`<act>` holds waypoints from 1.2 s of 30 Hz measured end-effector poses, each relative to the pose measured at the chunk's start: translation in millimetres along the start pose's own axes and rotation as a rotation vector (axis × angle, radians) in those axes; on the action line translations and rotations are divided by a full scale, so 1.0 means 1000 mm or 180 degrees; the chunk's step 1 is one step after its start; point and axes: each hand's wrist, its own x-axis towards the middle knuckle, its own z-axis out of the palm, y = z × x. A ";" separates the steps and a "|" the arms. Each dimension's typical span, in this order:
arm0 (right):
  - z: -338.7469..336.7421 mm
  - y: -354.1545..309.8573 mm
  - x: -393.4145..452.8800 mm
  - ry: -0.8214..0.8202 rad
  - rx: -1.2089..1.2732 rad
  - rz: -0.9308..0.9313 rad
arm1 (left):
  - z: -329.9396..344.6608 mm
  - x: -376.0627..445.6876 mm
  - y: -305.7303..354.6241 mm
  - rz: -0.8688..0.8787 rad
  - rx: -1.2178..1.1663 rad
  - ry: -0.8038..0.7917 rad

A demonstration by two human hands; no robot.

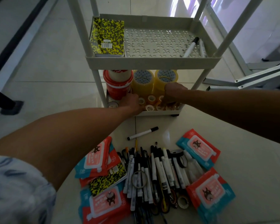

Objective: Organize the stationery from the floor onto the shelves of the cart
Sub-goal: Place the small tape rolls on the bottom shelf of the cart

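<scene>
Both my hands reach into the bottom shelf of the white cart (153,61). My left hand (132,103) and my right hand (172,92) sit among several small clear tape rolls (151,99), fingers curled down onto them; what each holds is hidden. Behind them stand two large yellow tape rolls (143,81) and red-and-white rolls (117,83). The shelf above carries a yellow-black notebook (107,37) and two markers (191,46). On the floor lie a heap of pens and markers (153,173), a lone marker (142,133), wipe packs (199,148) and a second notebook (108,180).
A black table leg (3,97) stands on the floor at the left. Grey metal frame bars (261,76) lie at the right, beside the cart. Tiled floor surrounds the cart. A small tape roll (182,202) and a ring (139,179) lie on the pen heap.
</scene>
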 end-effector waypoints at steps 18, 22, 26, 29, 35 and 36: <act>0.010 0.003 0.013 -0.0545 0.0781 -0.0002 | -0.009 -0.008 0.004 0.0040 0.0077 -0.0196; 0.014 0.004 0.016 -0.0189 0.0418 -0.0125 | -0.012 -0.010 0.004 0.0044 0.0016 -0.0268; 0.020 0.005 0.017 -0.0168 0.0407 -0.0087 | -0.015 -0.011 0.004 0.0042 -0.0001 -0.0343; 0.025 0.006 0.018 -0.0289 0.0441 -0.0120 | -0.016 -0.012 0.003 0.0011 -0.0166 -0.0367; 0.022 0.007 0.015 -0.0157 0.0307 -0.0175 | -0.021 -0.013 0.003 -0.0049 -0.0366 -0.0498; 0.020 0.007 0.013 -0.0110 0.0235 -0.0187 | -0.021 -0.013 0.003 -0.0062 -0.0361 -0.0495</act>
